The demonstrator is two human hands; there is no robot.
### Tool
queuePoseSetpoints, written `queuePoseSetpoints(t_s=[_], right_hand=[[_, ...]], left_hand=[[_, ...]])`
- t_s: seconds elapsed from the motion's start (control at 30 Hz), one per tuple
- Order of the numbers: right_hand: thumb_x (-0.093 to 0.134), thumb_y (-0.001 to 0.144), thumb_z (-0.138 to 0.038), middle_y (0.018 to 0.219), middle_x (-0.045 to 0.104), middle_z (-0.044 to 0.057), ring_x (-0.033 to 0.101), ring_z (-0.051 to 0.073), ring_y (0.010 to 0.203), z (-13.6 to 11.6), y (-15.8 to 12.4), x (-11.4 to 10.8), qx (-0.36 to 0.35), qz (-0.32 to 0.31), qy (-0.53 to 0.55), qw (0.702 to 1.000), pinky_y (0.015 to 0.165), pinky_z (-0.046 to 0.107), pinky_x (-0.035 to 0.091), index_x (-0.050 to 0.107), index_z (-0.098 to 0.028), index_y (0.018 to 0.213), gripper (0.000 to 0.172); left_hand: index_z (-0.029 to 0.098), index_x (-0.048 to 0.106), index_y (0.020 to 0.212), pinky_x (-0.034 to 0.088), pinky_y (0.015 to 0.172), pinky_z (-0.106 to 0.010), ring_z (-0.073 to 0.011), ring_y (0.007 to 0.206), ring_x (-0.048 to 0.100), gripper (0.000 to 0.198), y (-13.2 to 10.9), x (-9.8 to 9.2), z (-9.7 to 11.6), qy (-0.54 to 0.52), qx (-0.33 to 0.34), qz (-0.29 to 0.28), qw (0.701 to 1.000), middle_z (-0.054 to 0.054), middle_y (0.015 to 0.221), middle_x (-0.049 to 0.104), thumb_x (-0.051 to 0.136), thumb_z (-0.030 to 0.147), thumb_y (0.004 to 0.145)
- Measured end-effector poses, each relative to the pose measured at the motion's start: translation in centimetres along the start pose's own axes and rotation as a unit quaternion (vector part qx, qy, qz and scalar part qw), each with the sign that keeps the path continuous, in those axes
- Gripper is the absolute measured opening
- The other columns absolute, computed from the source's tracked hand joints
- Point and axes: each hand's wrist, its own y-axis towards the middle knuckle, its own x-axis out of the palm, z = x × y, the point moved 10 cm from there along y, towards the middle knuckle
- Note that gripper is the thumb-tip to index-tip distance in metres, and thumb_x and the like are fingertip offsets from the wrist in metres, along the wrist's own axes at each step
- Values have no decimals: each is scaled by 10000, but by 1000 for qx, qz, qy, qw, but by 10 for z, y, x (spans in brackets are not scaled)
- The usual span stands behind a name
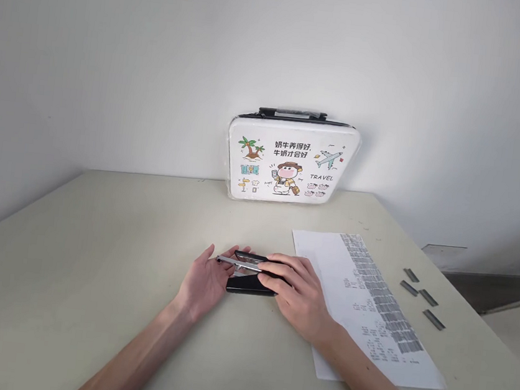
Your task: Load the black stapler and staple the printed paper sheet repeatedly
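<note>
A black stapler lies on its base near the middle of the table, its top cover lifted and the silver staple channel showing. My right hand grips its rear end, with fingers over the cover and the side. Around the front end is my left hand, palm turned toward the stapler and thumb spread away. The left fingers reach behind the stapler and are partly hidden by it; whether they touch it I cannot tell.
A printed paper sheet lies to the right, partly under my right forearm. Beyond it are several strips of staples near the table's right edge. A white cartoon-printed case stands against the wall at the back of the table.
</note>
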Motion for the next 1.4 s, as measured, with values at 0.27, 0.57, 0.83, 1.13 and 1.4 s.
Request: queuePoseSetpoints(t_s=[0.27, 0.57, 0.83, 1.13, 1.4], right_hand=[[538, 929, 93, 1130, 810, -8, 705, 226, 1172, 6, -2, -7, 28, 28, -4, 999, 906, 436, 558, 703, -288, 1091, 446], [626, 883, -34, 1156, 762, 39, 666, 261, 1173, 55, -20, -7, 242, 72, 121, 960, 912, 469, 590, 701, -309, 1090, 353], [681, 906, -138, 1178, 760, 61, 687, 278, 1154, 60, -27, -3, 279, 55, 128, 950, 920, 486, 584, 699, -306, 1082, 244], [782, 887, -399, 1143, 776, 62, 719, 278, 1054, 82, -42, 9, 414, 40, 175, 893, 906, 433, 576, 727, -281, 1080, 233], [803, 831, -459, 969, 761, 46, 679, 264, 880, 98, -52, 6, 486, 39, 164, 858, 792, 394, 552, 717, -260, 1008, 280]], left_hand=[[82, 735, 1064, 569, 795, -315, -204, 815, 681, 336, 4, -7, 1, 7, 9, 19, 1000, -124, 942, 709, 462, 279, 1059], [240, 735, 1271, 343, 602, -262, -133, 610, 351, 375, -27, 6, 47, 353, 260, 87, 894, 58, 680, 369, 675, 338, 914], [245, 790, 1204, 280, 586, -268, -151, 630, 332, 400, -31, 33, 23, 437, 232, -8, 869, 36, 695, 421, 742, 269, 808], [261, 710, 1251, 325, 597, -267, -145, 621, 389, 391, -23, 26, 16, 435, 217, 7, 874, 44, 693, 454, 703, 292, 861], [177, 629, 967, 231, 506, -238, -79, 547, 226, 207, -6, 5, 12, 200, 136, -11, 970, 88, 688, 261, 749, 306, 857]])
